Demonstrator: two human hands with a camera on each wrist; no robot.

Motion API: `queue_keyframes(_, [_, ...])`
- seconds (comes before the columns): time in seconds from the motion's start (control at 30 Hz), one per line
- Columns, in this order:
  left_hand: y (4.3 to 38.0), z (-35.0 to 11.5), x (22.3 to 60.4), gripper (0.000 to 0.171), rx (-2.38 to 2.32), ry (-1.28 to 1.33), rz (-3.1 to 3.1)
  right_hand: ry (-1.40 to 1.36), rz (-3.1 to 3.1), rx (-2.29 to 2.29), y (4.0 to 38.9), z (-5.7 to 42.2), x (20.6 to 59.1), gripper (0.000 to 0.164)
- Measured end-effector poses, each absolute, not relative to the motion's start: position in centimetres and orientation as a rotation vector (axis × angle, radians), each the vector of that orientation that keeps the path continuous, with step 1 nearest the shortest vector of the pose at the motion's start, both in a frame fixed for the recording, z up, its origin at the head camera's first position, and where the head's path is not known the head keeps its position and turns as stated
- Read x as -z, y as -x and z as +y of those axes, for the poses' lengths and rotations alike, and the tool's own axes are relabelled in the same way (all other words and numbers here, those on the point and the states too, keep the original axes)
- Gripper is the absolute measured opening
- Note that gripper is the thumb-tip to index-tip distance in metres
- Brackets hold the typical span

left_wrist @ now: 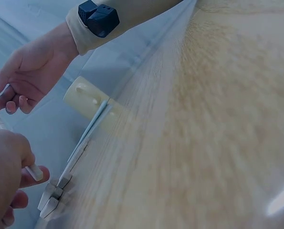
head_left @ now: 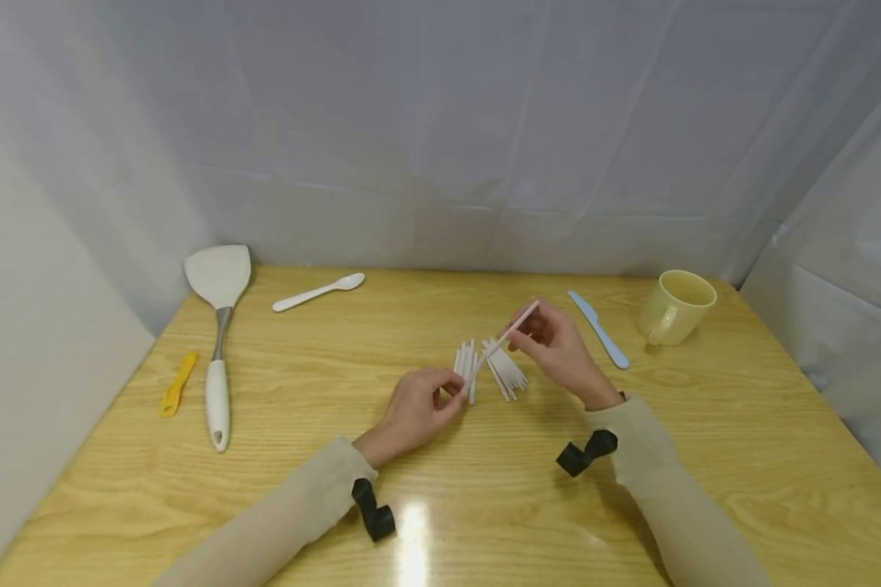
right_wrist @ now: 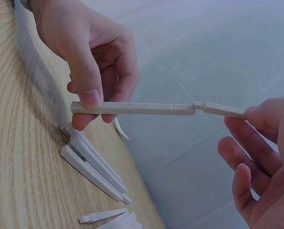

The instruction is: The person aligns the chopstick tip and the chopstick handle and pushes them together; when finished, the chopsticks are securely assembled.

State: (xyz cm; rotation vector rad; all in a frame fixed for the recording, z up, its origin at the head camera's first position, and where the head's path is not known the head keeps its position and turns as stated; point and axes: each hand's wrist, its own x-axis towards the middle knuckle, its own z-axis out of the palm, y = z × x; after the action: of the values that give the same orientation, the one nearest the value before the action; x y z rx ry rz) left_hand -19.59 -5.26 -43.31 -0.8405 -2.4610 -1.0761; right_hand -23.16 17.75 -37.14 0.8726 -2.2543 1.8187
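Note:
My left hand [head_left: 417, 409] pinches the near end of a white squared stick [right_wrist: 137, 109] between thumb and fingers. My right hand [head_left: 558, 355] pinches a second, slimmer white stick piece [right_wrist: 225, 110]. In the right wrist view the facing ends of the two pieces, one stepped like a notch, meet or nearly touch at a slight angle; whether they are joined I cannot tell. Beneath them on the table lie two groups of similar white sticks, a left group [head_left: 459, 359] of thicker ones and a right group [head_left: 510, 375] fanned out.
On the wooden table [head_left: 301, 391], a white spatula [head_left: 218, 391] and a yellow utensil [head_left: 179, 385] lie to the left. A white spoon [head_left: 316, 293] is at the back. Towards the right are a light blue knife [head_left: 599, 330] and a pale yellow mug [head_left: 675, 310].

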Motion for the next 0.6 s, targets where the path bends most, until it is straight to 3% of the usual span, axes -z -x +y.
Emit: queue_keyframes(0.6, [19.54, -5.25, 43.93, 0.006, 1.119, 0.875, -2.394, -0.863, -2.325, -1.729, 23.35, 17.89, 37.46, 0.009])
